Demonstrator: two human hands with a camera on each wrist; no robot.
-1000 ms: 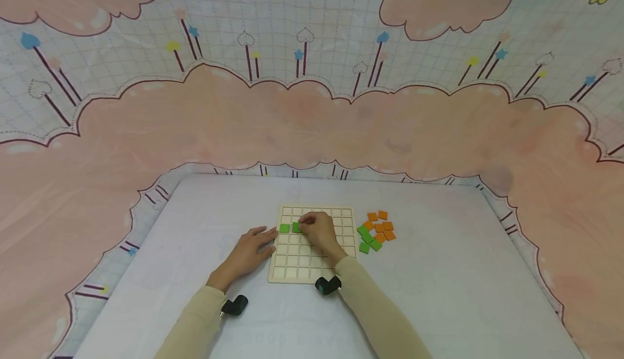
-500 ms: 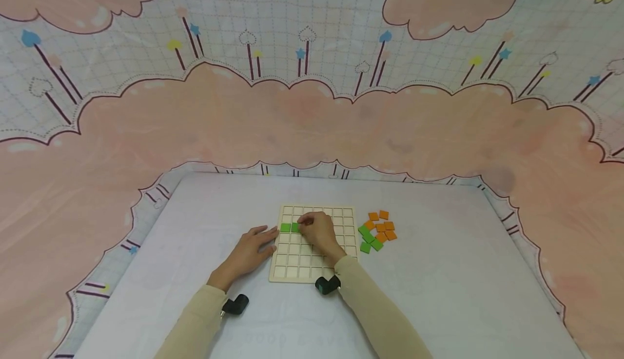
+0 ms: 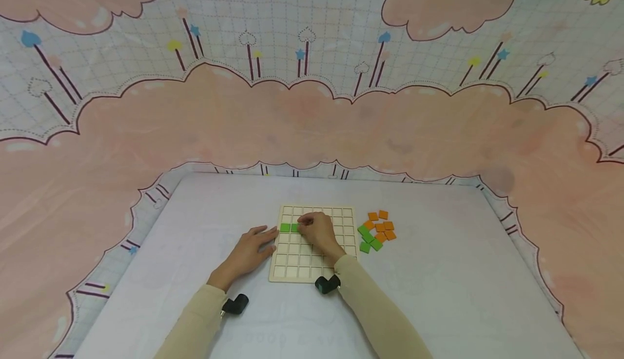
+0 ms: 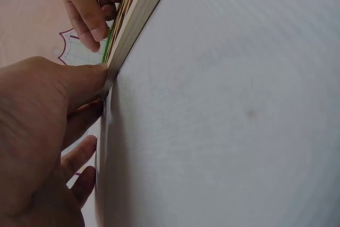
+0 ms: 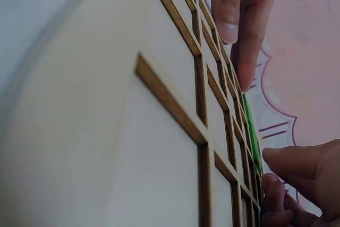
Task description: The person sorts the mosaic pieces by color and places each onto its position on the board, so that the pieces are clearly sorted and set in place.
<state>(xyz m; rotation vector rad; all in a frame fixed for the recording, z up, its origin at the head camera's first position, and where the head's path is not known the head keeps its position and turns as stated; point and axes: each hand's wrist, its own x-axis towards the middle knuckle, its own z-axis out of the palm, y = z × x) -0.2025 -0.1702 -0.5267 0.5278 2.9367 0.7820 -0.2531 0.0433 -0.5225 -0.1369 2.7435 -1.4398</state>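
Observation:
The left hand (image 3: pixel 251 250) (image 4: pixel 37 115) rests at the left edge of a pale wooden grid board (image 3: pixel 292 261), thumb at the rim and fingers spread. Two green square tiles lie side by side in a row near the board's left edge, the outer one (image 3: pixel 285 228) in full view. On the inner tile (image 3: pixel 294 228) is the right hand (image 3: pixel 320 235) (image 5: pixel 245 19); its extended index fingertip touches the green, and the thumb stands a little apart. The right wrist view shows the left hand (image 5: pixel 313 179) beside the far end of the green tiles. The right hand hides several grid cells.
Right of the board lie loose orange tiles (image 3: pixel 383 215) and green tiles (image 3: pixel 364 247), partly overlapping. Both stand on a white tabletop (image 3: pixel 463 272). A patterned cloth (image 3: pixel 302 126) hangs behind and around it. A black device (image 3: pixel 236 305) is on each wrist.
The inner green tile has shifted slightly left, closer to the outer one, under the right hand's fingers. The left hand has stayed at the board's edge.

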